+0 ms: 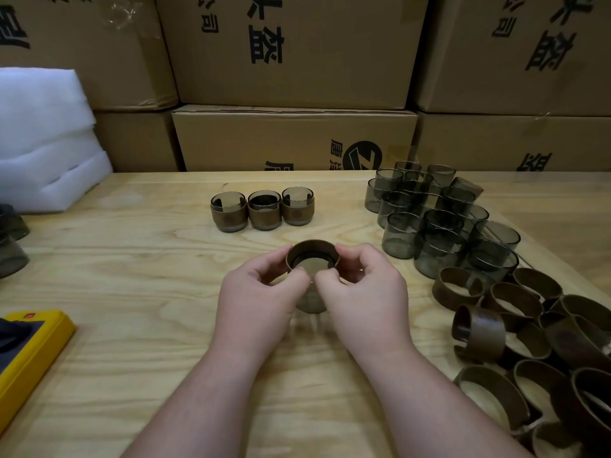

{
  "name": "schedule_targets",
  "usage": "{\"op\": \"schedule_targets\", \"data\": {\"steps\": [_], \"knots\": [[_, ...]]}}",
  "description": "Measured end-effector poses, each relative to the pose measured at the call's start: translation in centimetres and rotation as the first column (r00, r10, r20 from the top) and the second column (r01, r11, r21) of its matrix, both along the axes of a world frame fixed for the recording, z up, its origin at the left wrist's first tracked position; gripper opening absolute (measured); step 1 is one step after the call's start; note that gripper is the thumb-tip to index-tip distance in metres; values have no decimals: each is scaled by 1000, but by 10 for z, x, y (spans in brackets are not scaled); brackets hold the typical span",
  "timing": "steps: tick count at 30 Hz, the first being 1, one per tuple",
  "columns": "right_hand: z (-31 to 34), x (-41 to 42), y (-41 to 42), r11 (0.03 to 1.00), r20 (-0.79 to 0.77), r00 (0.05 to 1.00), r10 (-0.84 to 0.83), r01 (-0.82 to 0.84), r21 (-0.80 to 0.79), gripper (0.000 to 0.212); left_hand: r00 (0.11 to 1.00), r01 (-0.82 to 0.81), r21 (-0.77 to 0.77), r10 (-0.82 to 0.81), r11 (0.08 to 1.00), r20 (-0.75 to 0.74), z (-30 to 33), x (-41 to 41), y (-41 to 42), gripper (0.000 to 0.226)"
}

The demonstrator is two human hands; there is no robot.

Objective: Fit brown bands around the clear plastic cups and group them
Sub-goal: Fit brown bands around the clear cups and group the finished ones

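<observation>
both hands (pixel 312 292) gripping banded cup (pixel 312 259)

Most of the cup (pixel 312 300) is hidden behind the left hand (pixel 261 292) and right hand (pixel 360 292); only a smudgy bit of its lower wall shows between the palms, and the band (pixel 312 249) on it is covered at the near side by the thumbs. Two cups at the left edge (pixel 11 242) are cut off. Same for the yellow device (pixel 33 352). The loose bands (pixel 545 352) run off the right and bottom edges. The box (pixel 291 140) print is cut off by the table (pixel 132 259).
</observation>
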State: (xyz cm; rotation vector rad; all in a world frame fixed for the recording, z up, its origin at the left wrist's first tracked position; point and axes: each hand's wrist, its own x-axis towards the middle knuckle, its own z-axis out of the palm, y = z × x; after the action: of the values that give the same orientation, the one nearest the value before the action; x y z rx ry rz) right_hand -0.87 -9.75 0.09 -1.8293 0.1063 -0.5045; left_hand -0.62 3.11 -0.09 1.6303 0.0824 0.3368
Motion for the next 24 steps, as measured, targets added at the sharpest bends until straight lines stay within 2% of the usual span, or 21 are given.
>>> {"op": "schedule_targets", "data": {"steps": [4, 10, 11, 14, 15, 17, 20, 23, 24], "knots": [[0, 2, -3, 999, -11, 999, 48, -48, 13, 23, 1000, 16, 33, -15, 999, -10, 0, 1, 1, 41], [-2, 2, -2, 991, -36, 991, 129, -128, 36, 10, 1000, 13, 99, -12, 995, -15, -2, 3, 4, 32], [-3, 1, 0, 989, -57, 987, 147, -147, 13, 15, 1000, 6, 116, -5, 993, -15, -2, 3, 4, 32], [-8, -1, 5, 961, -179, 963, 204, -232, -153, 50, 999, 6, 132, -2, 991, -34, -1, 1, 2, 38], [-9, 0, 6, 956, -181, 960, 213, -243, -165, 52, 999, 7, 128, -3, 992, -36, -1, 0, 2, 39], [-8, 2, 4, 973, -139, 968, 209, -221, -71, 53, 1000, 9, 105, -8, 994, -3, 0, -2, 2, 37], [-7, 5, -3, 971, -53, 985, 167, -155, 181, 50, 993, 106, 33, -107, 994, 48, -1, -2, 3, 38], [-1, 4, -6, 912, 4, 991, 134, -125, 390, 30, 970, 230, 61, -233, 971, 61, -5, -4, 3, 57], [0, 3, -6, 893, 14, 991, 135, -128, 432, 31, 965, 250, 66, -254, 966, 66, -5, -4, 3, 64]]}}
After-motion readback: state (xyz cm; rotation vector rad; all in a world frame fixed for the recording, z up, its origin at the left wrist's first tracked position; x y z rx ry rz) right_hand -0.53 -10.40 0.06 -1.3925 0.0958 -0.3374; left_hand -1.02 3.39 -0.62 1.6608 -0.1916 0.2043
